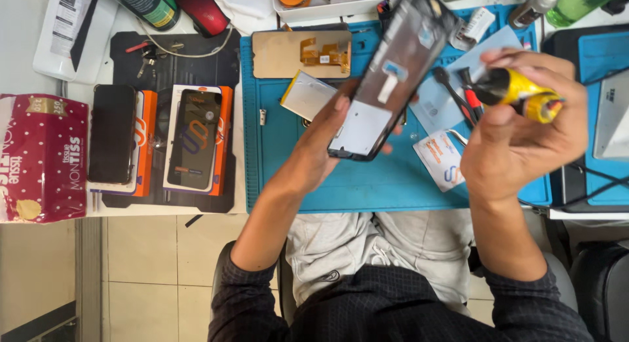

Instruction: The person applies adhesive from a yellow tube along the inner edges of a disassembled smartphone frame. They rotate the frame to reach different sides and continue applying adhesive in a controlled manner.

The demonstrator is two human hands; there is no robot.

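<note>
- Head view: the left hand (pixel 327 142) holds a phone frame (pixel 392 76) tilted above the blue work mat (pixel 367 185), thumb laid along its left edge and fingers curled behind it; the frame's dark inner side, with pale patches, faces the camera, its top end pointing toward 1 o'clock.
- At 3 o'clock of the frame, well apart from it, the right hand (pixel 521 129) is closed around a yellow glue tube (pixel 517 93), whose red tip points toward 4 o'clock.
- Just past the right hand's thumb at 10 o'clock, red-handled tools (pixel 466 96) lie on the mat.
- At 10 o'clock of the frame, a brown panel with an orange flex cable (pixel 301 54) rests on the mat's upper edge; a silver battery (pixel 306 95) lies just below it.
- At 9 o'clock, beyond the mat, two phones (pixel 157 135) lie on orange-and-white boxes on a black mat.
- Far at 9 o'clock stands a red tissue pack (pixel 42 158).
</note>
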